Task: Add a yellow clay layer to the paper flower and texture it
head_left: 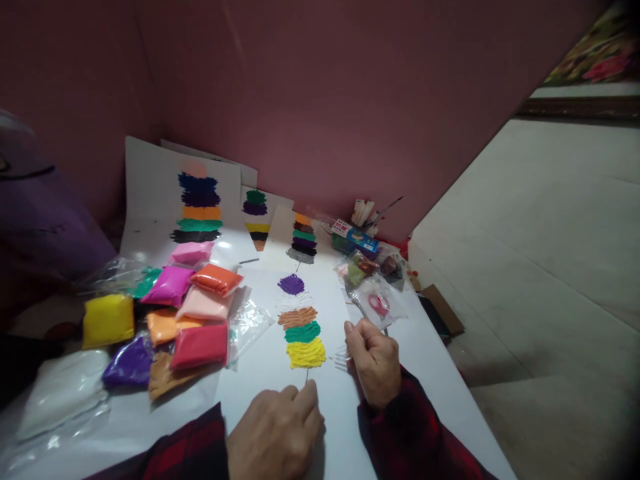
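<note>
Left hand (275,433) sits nearest, bottom centre, knuckles up, fingers curled shut on the white sheet (260,373); fingertips rest just below the thin drawn line under the clay picture (301,321). Can't tell if it pinches anything.

Right hand (373,360) just right of it, closed around a clear plastic fork (350,333). Handle runs up past the thumb, prongs lie on the sheet just beside the yellow band (305,353). Fork is see-through, so exact contact with the clay is hard to read. Both sleeves dark red plaid.

Clay picture is stacked bands on the sheet: yellow at bottom, then green, brown, a pale one, purple on top.

Left of the sheet: pile of clay packets (180,320), touching and overlapping — red, orange, pink, magenta, purple, brown, plus a yellow packet (107,320) and a white bag (60,390) nearer the edge.

Right, further back: small clear bags (375,300), one with something pink inside; a blue box (356,237) behind them.

Farthest: three finished striped sheets (200,200) leaning against the pink wall (325,100).
</note>
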{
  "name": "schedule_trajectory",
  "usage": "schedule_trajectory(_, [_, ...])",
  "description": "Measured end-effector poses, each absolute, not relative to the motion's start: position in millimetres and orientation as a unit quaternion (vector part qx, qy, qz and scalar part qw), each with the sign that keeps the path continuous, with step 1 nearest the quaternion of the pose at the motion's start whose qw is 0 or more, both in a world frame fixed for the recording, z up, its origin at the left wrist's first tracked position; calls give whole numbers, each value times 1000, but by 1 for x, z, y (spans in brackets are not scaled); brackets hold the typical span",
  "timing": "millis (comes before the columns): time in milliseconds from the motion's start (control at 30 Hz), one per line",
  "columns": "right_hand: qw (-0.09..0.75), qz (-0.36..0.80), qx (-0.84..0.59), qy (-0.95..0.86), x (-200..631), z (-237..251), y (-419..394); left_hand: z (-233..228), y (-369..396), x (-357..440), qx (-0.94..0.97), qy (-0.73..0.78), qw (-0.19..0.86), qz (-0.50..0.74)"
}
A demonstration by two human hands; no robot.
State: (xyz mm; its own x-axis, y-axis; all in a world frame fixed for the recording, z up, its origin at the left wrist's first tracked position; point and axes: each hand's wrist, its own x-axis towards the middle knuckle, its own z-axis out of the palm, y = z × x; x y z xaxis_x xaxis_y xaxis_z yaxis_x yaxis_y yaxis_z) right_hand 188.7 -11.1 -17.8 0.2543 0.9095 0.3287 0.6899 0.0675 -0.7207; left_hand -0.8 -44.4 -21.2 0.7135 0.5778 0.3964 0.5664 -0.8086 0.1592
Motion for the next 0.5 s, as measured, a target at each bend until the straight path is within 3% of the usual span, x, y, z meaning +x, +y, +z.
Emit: schedule_trajectory(500, [390,140,-668,-619,188,-19,-9,-23,-44,0,931,303,15,203])
